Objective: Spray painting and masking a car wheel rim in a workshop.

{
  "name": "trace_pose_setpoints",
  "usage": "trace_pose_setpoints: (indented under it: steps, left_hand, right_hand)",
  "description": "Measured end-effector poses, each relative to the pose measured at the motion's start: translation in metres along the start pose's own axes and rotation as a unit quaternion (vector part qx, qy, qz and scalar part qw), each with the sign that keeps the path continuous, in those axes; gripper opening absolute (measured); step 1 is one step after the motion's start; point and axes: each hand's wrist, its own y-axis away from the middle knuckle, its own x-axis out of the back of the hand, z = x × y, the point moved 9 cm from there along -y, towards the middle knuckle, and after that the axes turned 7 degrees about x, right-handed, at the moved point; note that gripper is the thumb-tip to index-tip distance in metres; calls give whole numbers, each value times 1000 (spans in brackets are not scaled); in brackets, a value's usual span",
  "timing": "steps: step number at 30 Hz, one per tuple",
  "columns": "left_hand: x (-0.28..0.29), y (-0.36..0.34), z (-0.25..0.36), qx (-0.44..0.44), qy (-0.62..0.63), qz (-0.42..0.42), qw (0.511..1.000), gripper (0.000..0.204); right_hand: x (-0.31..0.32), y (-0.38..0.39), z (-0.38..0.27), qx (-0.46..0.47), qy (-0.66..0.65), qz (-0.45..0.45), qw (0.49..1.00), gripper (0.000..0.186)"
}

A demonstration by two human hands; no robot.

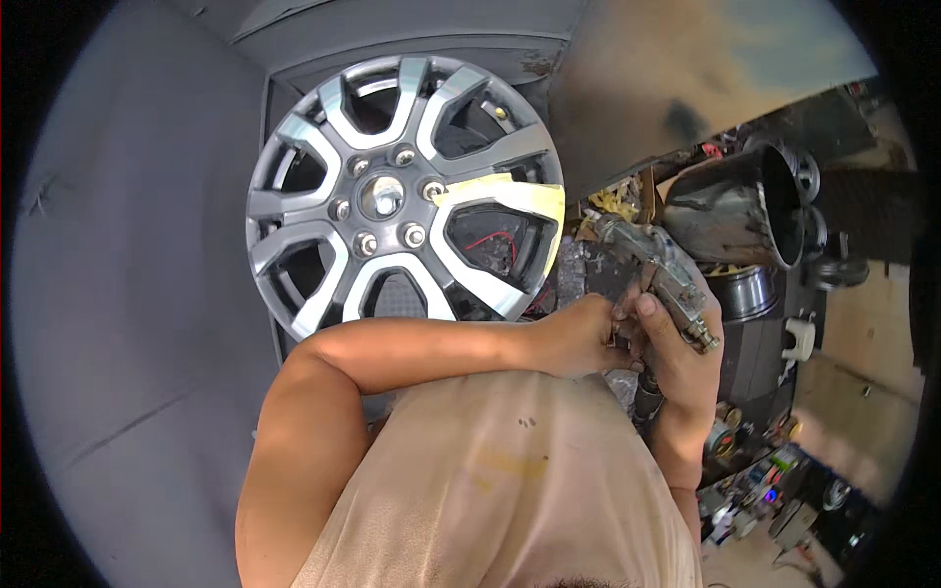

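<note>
My right hand (676, 348) is closed around a worn metal spray gun (667, 279), held right of the alloy wheel. My left hand (573, 333) reaches across my body to the gun's lower part, fingers curled at it; what exactly they grip is partly hidden. The wheel (294, 203), grey with bright machined spoke faces, lies face up above my forearms. Yellow masking tape (534, 199) covers part of its right-hand spokes. A thin red wire (498, 237) shows through an opening between the spokes.
Grey padded-looking walls (137, 274) surround the wheel at left and back. A stained panel (686, 69) rises at upper right. A dark, paint-smeared container (716, 211) sits beside a metal rim (740, 294) on the right. Cluttered tools and cans (774, 490) lie farther right and below.
</note>
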Motion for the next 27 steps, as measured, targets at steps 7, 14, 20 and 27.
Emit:
trace_pose_setpoints:
  steps: [7, 14, 20, 27]
  left_hand:
    - [-18, 32, -31, 52, 88, 32, 994, 28]
    - [-9, 49, -20, 75, 27, 40, 996, 41]
    - [17, 43, 3, 44, -21, 97, 994, 52]
    - [5, 56, -15, 190, 42, 49, 980, 52]
  right_hand:
    - [-20, 33, 16, -32, 19, -5, 999, 45]
    - [-38, 23, 7, -55, 52, -6, 997, 46]
    - [-37, -3, 15, -105, -18, -23, 994, 53]
    - [-38, 2, 17, -96, 14, -13, 995, 53]
